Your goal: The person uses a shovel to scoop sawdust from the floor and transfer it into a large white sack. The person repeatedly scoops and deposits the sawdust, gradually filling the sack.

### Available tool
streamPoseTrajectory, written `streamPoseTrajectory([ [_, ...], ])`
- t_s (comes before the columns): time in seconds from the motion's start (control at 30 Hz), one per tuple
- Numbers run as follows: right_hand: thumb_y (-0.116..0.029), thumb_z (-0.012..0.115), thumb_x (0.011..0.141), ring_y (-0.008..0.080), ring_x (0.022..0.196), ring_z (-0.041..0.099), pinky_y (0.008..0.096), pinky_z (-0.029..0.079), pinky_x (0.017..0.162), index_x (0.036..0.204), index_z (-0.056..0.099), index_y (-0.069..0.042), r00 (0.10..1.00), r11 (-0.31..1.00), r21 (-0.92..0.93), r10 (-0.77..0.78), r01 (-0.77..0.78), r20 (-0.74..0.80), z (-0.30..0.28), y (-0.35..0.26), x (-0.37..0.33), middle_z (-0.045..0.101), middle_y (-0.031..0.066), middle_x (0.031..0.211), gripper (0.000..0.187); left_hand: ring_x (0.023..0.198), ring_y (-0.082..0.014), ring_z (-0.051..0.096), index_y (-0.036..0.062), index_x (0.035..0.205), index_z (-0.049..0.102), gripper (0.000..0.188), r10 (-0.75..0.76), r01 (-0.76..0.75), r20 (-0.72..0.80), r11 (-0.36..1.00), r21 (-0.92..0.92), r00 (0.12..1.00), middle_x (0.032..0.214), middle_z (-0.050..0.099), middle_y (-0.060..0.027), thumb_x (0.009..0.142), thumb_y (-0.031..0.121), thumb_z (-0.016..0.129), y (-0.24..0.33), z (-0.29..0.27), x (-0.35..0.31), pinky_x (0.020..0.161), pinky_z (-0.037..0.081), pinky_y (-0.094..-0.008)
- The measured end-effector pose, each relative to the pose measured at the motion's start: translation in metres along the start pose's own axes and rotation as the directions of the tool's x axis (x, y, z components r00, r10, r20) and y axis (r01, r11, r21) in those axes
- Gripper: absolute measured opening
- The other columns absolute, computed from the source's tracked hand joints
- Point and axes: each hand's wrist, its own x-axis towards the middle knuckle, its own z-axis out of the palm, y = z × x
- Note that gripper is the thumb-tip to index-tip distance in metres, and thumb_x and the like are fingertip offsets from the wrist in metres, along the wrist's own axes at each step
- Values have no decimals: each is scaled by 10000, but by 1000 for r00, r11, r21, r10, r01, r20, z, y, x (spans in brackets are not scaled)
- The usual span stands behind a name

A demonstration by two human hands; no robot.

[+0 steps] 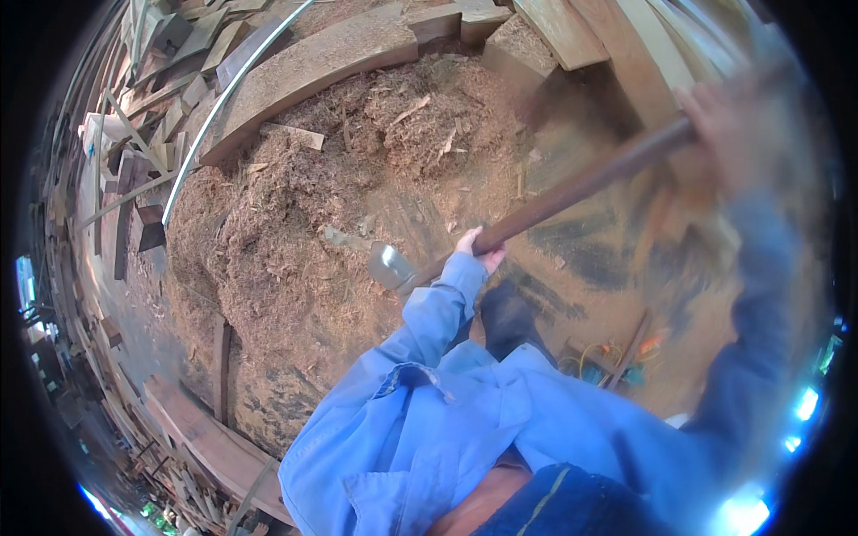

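Observation:
Both my hands are on the brown wooden shaft of a long-handled hoe, which slants from lower left to upper right. Low on the shaft, my left hand is wrapped round the wood near its metal end. My right hand grips it high up at the right, smeared by motion. The shiny metal blade is just left of my left sleeve, over the edge of a large heap of brown sawdust and shavings. My sleeve hides part of where blade and shaft meet.
A thick curved timber borders the heap at the back. Wood offcuts pile up at far left, and a pale thin strip arcs across them. Boards stand at upper right. A heavy beam lies at lower left.

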Motion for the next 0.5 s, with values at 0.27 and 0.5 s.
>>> streamPoseTrajectory([
  [0.27, 14, 588, 529, 271, 842, 486, 397, 337, 811, 826, 496, -56, 997, 993, 88, -74, 73, 11, 1, 38, -138, 473, 93, 757, 319, 698, -256, 535, 96, 757, 487, 102, 232, -136, -258, 930, 341, 938, 695, 541, -41, 792, 190, 502, 22, -113, 67, 689, 467, -421],
  [0.5, 12, 612, 536, 270, 868, 505, 389, 344, 772, 921, 528, -89, 819, 951, 105, 190, -290, 542, 66, 166, -378, 528, 83, 810, 407, 477, -169, 437, 111, 595, 413, 178, 104, -110, -79, 991, -74, 991, 507, 426, 3, 764, 101, 466, -89, -130, 62, 530, 414, -342],
])
